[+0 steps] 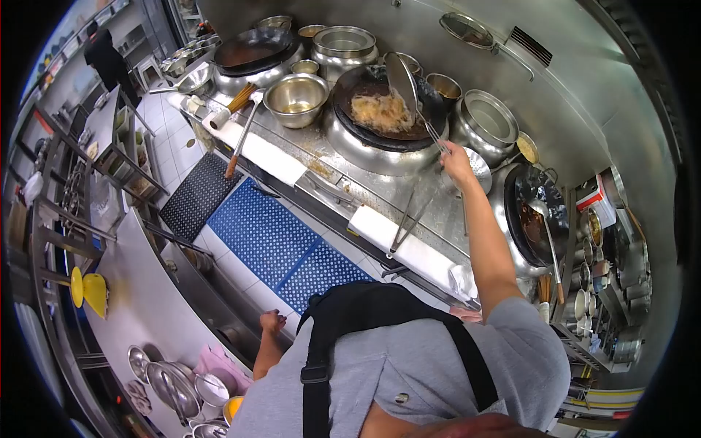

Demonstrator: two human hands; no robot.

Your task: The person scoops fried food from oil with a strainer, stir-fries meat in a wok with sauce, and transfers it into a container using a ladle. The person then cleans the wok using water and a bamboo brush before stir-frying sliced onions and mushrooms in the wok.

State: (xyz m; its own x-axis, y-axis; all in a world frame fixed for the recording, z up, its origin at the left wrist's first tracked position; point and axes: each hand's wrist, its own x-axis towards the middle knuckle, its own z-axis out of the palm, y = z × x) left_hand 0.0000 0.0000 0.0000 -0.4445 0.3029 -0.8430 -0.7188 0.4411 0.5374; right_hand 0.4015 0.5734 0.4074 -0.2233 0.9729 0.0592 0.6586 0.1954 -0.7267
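Observation:
My right hand (456, 162) is wrapped round the handle of a metal strainer (401, 79), held over the middle wok (431, 109). Golden-brown food (381, 112) bubbles in the oil of that wok, left of the strainer. A perforated metal skimmer (475, 172) lies just beside my right hand. My left hand (272, 321) hangs low by my side, near the counter edge, its fingers curled; whether anything is in them is too small to tell.
A steel bowl (296, 98) and a ladle (244, 131) sit left of the middle wok. Another wok (537, 215) stands to the right. Tongs (409, 219) lie near the front edge. Behind my left side is a counter (139, 292). A person (109, 62) stands far left.

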